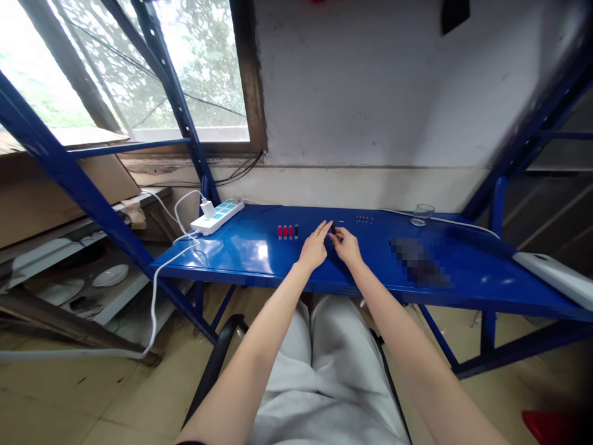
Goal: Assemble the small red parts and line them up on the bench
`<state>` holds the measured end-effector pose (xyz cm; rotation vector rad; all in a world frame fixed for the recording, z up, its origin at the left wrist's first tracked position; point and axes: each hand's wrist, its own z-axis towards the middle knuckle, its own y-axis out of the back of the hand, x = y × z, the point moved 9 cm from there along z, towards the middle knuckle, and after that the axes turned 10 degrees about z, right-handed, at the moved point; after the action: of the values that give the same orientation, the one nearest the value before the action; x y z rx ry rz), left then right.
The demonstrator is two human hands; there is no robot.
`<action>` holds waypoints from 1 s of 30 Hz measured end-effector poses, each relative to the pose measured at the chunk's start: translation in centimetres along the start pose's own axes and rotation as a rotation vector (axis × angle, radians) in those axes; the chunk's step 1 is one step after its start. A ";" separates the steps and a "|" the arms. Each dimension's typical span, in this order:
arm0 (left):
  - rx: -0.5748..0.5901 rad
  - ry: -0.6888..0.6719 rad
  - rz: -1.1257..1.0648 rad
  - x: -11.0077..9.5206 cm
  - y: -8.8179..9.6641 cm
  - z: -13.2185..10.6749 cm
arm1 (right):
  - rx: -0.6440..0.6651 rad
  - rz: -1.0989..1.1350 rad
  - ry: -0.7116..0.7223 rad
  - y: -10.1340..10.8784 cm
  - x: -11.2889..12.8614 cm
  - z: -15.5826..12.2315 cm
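Note:
Both my hands meet over the middle of the blue table (250, 216). Between the fingertips of my right hand (346, 245) is a small black cylinder (333, 228), held in a pinch. My left hand (315, 248) has its fingers stretched toward that cylinder, and its fingertips reach the top of it or lie right beside it; I cannot tell which. To the left stands a row of small red cylinders (285, 232) with pale ends, and a matching black one (296, 232) closes the row. Several tiny metallic pieces (364, 219) lie beyond my right hand.
A white power strip (217, 216) with a plugged-in cable lies at the table's left. A clear glass cup (422, 214) is at the back right, near a blurred dark item (421, 262). A white flat object (556, 278) rests at the right end. Blue posts frame both sides.

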<state>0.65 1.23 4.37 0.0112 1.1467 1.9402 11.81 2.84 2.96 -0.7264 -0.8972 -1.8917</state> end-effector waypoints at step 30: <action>0.064 -0.140 0.250 -0.5 3.2 5.2 | 0.033 0.156 -0.005 -0.7 -0.9 0.1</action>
<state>0.93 3.90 9.91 0.3342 1.1564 2.0817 11.59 3.55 2.13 -0.7594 -0.8481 -1.7348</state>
